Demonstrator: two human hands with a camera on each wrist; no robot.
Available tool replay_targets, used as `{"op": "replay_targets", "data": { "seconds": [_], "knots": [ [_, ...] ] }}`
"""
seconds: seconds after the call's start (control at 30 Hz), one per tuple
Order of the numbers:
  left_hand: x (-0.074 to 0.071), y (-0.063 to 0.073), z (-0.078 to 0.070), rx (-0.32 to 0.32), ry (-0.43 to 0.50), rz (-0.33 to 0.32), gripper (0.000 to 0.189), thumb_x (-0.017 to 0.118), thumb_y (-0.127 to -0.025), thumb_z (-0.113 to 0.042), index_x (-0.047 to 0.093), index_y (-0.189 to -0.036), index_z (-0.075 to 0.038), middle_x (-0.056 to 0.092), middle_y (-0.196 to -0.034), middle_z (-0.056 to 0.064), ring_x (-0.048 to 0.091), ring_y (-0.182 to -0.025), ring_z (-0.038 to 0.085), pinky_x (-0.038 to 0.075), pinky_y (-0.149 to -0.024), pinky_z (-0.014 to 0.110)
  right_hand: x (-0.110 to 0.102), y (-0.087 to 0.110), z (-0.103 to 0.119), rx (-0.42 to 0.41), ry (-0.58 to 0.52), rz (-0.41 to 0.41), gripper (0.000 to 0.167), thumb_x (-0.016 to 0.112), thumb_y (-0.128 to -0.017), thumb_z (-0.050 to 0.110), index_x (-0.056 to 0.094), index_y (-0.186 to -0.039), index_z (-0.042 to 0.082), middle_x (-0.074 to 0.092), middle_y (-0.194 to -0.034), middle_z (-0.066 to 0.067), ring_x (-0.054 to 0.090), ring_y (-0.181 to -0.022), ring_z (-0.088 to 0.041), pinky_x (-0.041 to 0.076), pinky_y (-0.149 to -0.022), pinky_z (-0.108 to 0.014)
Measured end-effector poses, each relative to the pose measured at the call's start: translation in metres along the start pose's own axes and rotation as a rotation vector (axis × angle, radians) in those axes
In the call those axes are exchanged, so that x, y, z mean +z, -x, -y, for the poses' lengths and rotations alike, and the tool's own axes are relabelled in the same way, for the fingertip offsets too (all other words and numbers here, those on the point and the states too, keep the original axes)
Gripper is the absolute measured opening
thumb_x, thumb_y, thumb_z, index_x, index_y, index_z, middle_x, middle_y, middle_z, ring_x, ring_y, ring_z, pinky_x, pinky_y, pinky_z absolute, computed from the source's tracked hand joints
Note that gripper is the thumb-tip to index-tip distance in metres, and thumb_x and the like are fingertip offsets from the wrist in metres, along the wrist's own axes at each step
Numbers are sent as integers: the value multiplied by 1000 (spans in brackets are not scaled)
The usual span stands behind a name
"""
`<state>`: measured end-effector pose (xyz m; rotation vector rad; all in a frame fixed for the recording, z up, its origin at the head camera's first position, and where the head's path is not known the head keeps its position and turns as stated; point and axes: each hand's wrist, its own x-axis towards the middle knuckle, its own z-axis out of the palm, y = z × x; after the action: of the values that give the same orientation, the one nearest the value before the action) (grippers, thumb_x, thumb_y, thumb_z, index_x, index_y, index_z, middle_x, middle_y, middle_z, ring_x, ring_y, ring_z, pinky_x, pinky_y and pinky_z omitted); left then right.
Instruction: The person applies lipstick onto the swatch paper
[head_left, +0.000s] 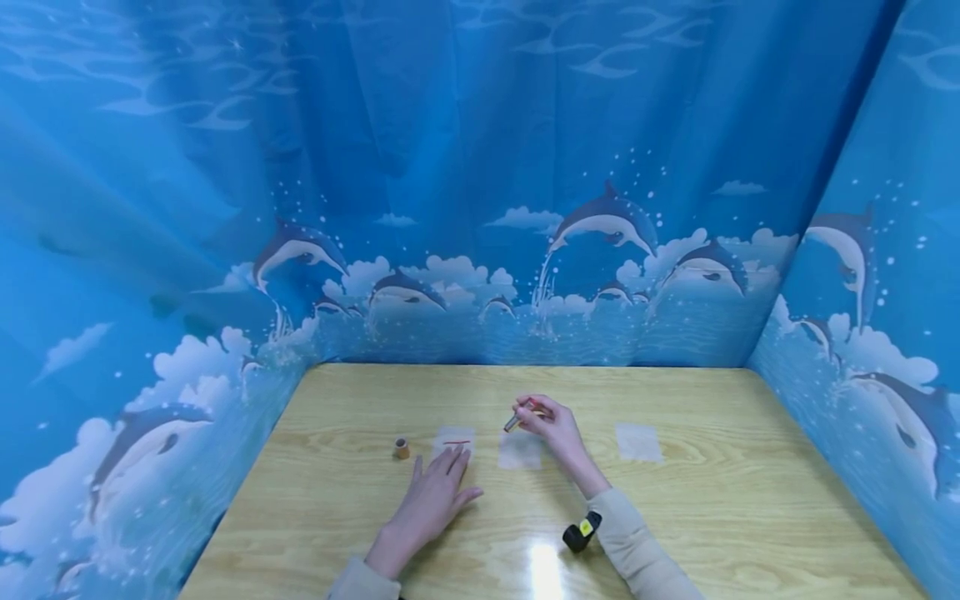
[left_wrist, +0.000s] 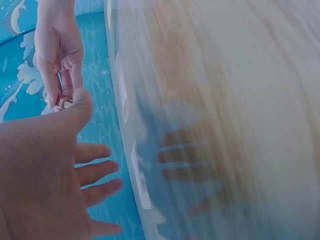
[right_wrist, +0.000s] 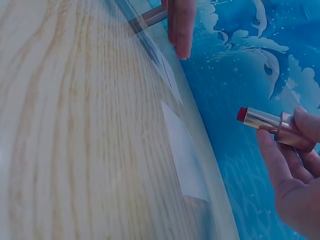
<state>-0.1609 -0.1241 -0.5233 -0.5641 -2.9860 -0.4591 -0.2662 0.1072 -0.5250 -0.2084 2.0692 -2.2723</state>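
My right hand (head_left: 551,427) pinches a lipstick (right_wrist: 265,120) between thumb and fingers, above the middle paper square (head_left: 519,452). In the right wrist view the lipstick has a shiny metallic case, and its red tip shows, pointing away from the palm. My left hand (head_left: 435,493) has its fingers spread, the fingertips at the near edge of the left paper square (head_left: 445,434). A thin red line (head_left: 457,442) runs across that square just beyond the fingertips. To the left, the lipstick cap (head_left: 402,450) stands upright on the table, its mouth facing up.
A third paper square (head_left: 639,442) lies on the wooden table (head_left: 750,500) to the right. Blue curtains (head_left: 480,167) printed with dolphins stand behind the table and along both sides. A black device (head_left: 581,533) with a yellow mark sits at the right wrist.
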Motion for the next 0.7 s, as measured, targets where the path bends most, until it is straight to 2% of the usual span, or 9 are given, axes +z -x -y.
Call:
{"op": "replay_targets", "data": {
  "seconds": [0.27, 0.7],
  "knots": [
    [5, -9, -7, 49, -23, -16, 65, 56, -101, -46, 46, -150, -4, 42, -157, 15, 41, -144, 32, 24, -115, 71, -6, 3, 3, -8, 5, -23, 32, 71, -95, 5, 63, -122, -11, 69, -119, -26, 71, -92, -12, 61, -85, -28],
    [16, -21, -24, 117, -58, 50, 63, 52, -103, -48, 46, -151, -7, 43, -157, 12, 41, -144, 30, 23, -117, 69, -17, 6, 1, -9, 19, -51, 34, 71, -94, 6, 63, -123, -11, 69, -118, -26, 71, -93, -11, 61, -85, -30]
  ]
}}
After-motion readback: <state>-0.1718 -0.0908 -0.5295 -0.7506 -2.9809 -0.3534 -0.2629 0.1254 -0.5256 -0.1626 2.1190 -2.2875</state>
